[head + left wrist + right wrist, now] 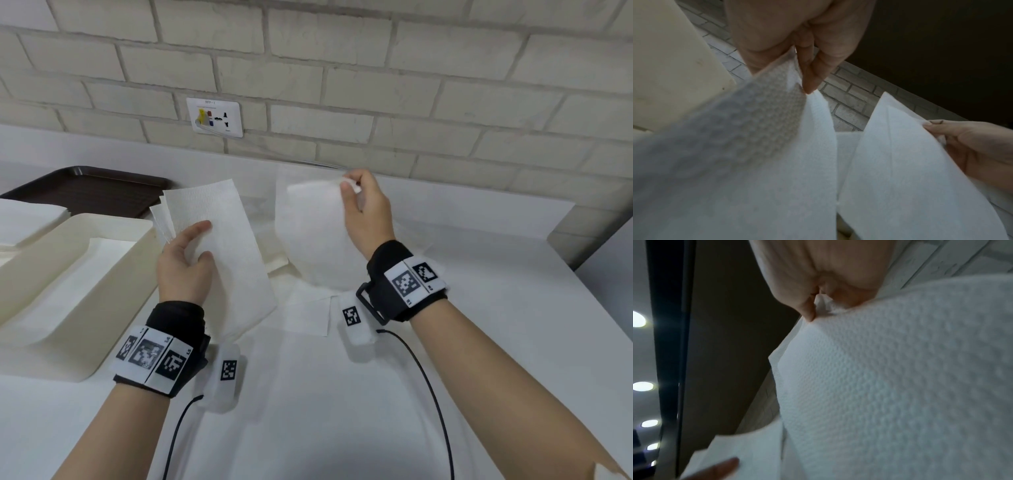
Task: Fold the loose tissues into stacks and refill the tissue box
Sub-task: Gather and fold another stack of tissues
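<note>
Both hands hold tissue over the table (pixel 479 342).
Left hand (pixel 183 265) grips a folded stack (pixel 226 240); right hand (pixel 368 212) pinches a sheet (pixel 315 233) (cream tissue box (pixel 113 274) and brown tray (pixel 92 192) to the left).

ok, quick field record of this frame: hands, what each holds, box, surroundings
left hand: holds a folded tissue stack, raised off the table
right hand: pinches the top corner of a single tissue, lifted
tissue box: cream, open, left of the hands, tissues inside
table: white, more loose tissues under the hands
tray: dark, behind the box
</note>
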Motion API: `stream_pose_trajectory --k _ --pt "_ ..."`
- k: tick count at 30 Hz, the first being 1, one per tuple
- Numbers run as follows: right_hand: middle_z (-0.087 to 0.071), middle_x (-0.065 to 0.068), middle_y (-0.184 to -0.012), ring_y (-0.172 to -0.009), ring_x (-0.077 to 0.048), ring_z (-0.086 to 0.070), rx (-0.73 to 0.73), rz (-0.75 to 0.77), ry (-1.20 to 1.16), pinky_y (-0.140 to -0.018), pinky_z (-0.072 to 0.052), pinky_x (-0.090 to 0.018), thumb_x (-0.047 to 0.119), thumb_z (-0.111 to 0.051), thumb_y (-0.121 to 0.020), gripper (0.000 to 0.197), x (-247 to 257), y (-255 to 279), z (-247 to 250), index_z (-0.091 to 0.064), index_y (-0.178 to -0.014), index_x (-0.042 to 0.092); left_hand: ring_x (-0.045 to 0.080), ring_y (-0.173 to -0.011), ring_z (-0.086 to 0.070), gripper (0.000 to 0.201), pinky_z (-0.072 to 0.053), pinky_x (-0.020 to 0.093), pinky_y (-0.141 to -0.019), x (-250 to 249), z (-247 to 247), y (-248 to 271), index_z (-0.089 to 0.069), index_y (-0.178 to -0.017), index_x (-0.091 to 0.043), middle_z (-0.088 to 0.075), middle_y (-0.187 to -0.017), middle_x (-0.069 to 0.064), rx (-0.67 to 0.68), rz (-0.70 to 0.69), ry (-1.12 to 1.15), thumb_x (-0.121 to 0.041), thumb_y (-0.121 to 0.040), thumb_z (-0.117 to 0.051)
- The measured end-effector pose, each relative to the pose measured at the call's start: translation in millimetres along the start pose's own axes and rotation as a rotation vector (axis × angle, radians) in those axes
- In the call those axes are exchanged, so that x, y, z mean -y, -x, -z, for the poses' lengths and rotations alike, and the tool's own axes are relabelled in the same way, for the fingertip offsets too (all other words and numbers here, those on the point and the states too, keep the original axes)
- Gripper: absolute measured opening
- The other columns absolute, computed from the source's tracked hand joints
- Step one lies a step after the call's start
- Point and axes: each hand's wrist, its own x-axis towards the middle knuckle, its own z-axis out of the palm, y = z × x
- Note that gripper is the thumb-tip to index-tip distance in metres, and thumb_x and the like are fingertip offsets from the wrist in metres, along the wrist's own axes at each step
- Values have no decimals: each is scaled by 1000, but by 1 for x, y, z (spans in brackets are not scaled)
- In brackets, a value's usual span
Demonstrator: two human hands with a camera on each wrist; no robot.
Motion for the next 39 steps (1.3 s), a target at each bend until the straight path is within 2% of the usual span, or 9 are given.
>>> stream_pose_trajectory --k 6,12,16,19,23,27,33,37,39 --pt "-49 12 -78 -67 6 -46 -113 -57 -236 -66 -39 -5 9 -45 -96 7 18 -19 18 -48 -92 14 9 -122 -46 26 -33 20 -101 -18 -7 4 -63 -109 -26 -56 -124 -7 57 -38 83 -11 -92 -51" --pt "-55 3 -81 -75 -14 -50 14 -44 -404 -70 -44 -26 11 -48 -95 17 31 -19 25 -52 -84 23 -15 -104 -47 27 -30 -7 -82 -51 -18 14 -64 -100 -30 -60 -112 -15 275 -133 150 -30 -99 -37" --pt "-53 8 -81 -72 -10 -47 31 -13 -313 -69 -41 -24 12 -49 -95 15 34 -16 21 -53 -85 23 7 -111 -56 25 -37 21 -102 -63 -26 18 -66 -94 -33 -66 -110 -8 414 -116 241 -47 -91 -46" --pt "-51 16 -83 -75 3 -48 -1 13 -220 -76 -39 -12 11 -50 -94 6 32 -12 18 -52 -93 17 6 -91 -62 21 -46 20 -86 -66 -33 21 -68 -82 -23 -70 -86 -14 442 -145 268 -30 -93 -52" --pt "-49 20 -88 -84 8 -47 -115 -5 -187 -78 -37 -2 13 -52 -93 9 30 -11 19 -53 -102 13 25 -103 -58 30 -42 38 -99 -58 -39 22 -62 -95 0 -64 -106 11 311 -70 338 -29 -91 -55" --pt "-45 13 -71 -63 2 -41 -139 -98 -216 -61 -37 -5 17 -50 -95 18 31 -10 15 -46 -77 22 17 -87 -57 20 -45 32 -86 -60 -41 33 -58 -87 -13 -62 -90 1 356 -89 319 -11 -98 -41" --pt "-40 9 -67 -58 -2 -36 -83 -186 -124 -53 -35 -4 16 -44 -97 12 26 -4 -1 -43 -86 12 -8 -69 -52 24 -41 4 -69 -65 -51 50 -52 -83 -20 -53 -82 -10 372 -80 417 -16 -100 -36" --pt "-40 9 -66 -57 -2 -37 -98 -221 -121 -52 -35 -4 16 -43 -97 9 25 3 -5 -42 -89 11 -7 -87 -58 6 -46 11 -80 -62 -58 54 -55 -93 -29 -61 -94 -17 373 -150 315 -32 -89 -53" --pt "-42 10 -70 -61 -1 -39 -86 -240 -140 -54 -36 -3 18 -45 -97 8 25 7 -5 -42 -92 13 -3 -96 -59 20 -46 16 -86 -57 -61 54 -54 -102 -27 -63 -104 -15 354 -186 243 -33 -82 -53"
